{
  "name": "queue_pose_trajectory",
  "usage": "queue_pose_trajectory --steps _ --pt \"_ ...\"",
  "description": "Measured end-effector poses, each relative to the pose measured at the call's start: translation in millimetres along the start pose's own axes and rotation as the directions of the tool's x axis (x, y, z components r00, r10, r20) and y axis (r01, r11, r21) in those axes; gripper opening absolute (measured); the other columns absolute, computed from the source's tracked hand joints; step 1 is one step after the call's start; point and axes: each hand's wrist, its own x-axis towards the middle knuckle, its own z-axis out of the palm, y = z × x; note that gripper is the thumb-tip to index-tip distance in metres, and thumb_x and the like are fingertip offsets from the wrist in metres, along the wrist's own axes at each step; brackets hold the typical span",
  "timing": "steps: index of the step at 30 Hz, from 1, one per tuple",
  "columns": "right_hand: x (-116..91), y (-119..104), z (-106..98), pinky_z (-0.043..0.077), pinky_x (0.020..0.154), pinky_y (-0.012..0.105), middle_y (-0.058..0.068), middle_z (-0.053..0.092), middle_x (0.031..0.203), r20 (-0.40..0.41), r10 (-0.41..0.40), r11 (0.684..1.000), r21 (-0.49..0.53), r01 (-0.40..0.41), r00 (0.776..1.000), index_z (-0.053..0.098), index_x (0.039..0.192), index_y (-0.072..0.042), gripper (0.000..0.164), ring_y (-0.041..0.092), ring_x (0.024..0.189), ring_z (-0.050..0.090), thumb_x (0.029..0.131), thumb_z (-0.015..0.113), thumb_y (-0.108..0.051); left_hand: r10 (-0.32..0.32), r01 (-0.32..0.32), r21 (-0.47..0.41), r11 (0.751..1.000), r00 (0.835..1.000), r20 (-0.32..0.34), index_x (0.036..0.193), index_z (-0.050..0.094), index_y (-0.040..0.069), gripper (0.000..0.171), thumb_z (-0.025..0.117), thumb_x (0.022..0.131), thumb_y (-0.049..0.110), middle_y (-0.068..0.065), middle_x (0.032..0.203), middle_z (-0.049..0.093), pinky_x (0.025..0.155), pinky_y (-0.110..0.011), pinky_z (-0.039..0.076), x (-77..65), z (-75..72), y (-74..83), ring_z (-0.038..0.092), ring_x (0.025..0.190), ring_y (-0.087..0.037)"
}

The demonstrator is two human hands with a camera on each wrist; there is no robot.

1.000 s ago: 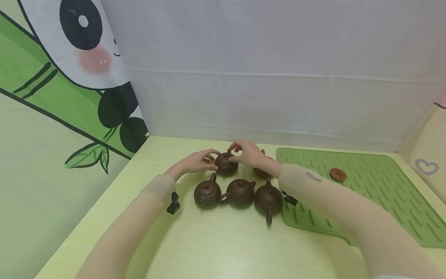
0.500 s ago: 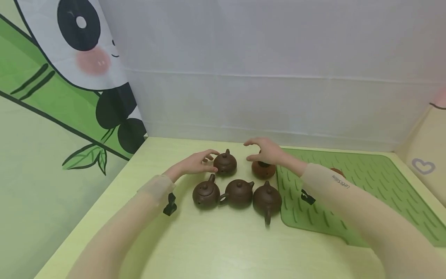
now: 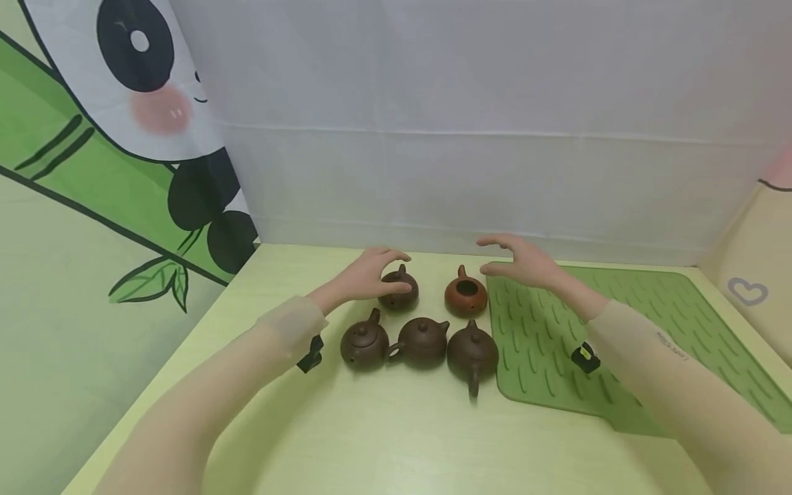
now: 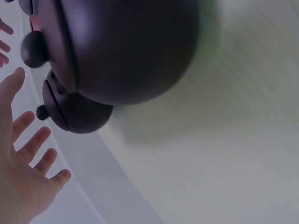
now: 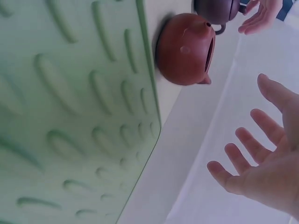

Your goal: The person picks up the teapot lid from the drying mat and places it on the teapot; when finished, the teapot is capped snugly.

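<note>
My left hand (image 3: 370, 275) hovers at the back dark brown teapot (image 3: 396, 301), partly covering it, its thumb overlapping the lid in the head view. In the left wrist view that hand's fingers (image 4: 35, 145) are spread. To the right stands a reddish-brown teapot (image 3: 460, 302), its round mouth uncovered. Just beyond it my right hand (image 3: 526, 262) is held in the air, holding nothing, its fingers (image 5: 252, 144) spread in the right wrist view. Three lidded dark teapots form the front row: a left one (image 3: 364, 347), a middle one (image 3: 423, 344) and a right one (image 3: 473, 356).
A green ridged mat (image 3: 557, 357) covers the right side of the pale table (image 3: 396, 440), its left edge beside the reddish-brown teapot. My right sleeve (image 3: 668, 371) hides part of the mat. A white cloth wall (image 3: 396, 185) stands behind the table, with a panda-printed cloth (image 3: 148, 220) at left.
My right hand has left the back dark teapot and moved right, past the reddish-brown teapot, uncovering it. My left hand has shifted over the back dark teapot. The reddish-brown lid is now hidden behind my right arm.
</note>
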Motion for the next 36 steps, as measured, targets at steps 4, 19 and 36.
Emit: queue_pose_trajectory --steps 4,19,36 --pt "-14 8 -6 0.028 0.117 0.06 0.017 0.043 0.154 -0.026 0.013 1.0 0.008 -0.013 1.0 0.047 0.145 -0.006 0.058 0.043 0.142 0.037 0.095 0.067 -0.026 0.044 -0.045 0.068 0.997 0.999 0.015 0.141 0.053 0.018 0.062 0.069 0.09 0.048 -0.008 0.143 0.057 0.117 -0.05 0.033 11.5 0.0 16.4 0.047 0.138 -0.031" --pt "-66 41 -27 0.028 0.109 0.069 0.022 0.046 0.15 -0.207 0.009 1.0 -0.027 -0.015 0.978 0.05 0.142 -0.006 0.054 0.048 0.14 0.037 0.094 0.068 -0.024 0.108 -0.122 0.125 0.985 0.987 0.117 0.143 0.051 0.019 0.067 0.071 0.087 0.049 -0.006 0.133 0.065 0.108 -0.051 0.041 53.1 23.7 47.8 0.06 0.123 -0.023" --pt "-114 94 -49 0.032 0.099 0.071 0.028 0.056 0.133 -0.273 -0.088 0.983 -0.182 0.038 0.958 0.061 0.127 0.0 0.041 0.051 0.123 0.046 0.088 0.072 -0.008 0.052 -0.054 0.006 0.999 0.984 0.168 0.126 0.061 0.029 0.047 0.079 0.084 0.038 0.006 0.117 0.073 0.108 -0.057 0.031 67.5 34.1 50.5 0.06 0.123 -0.018"
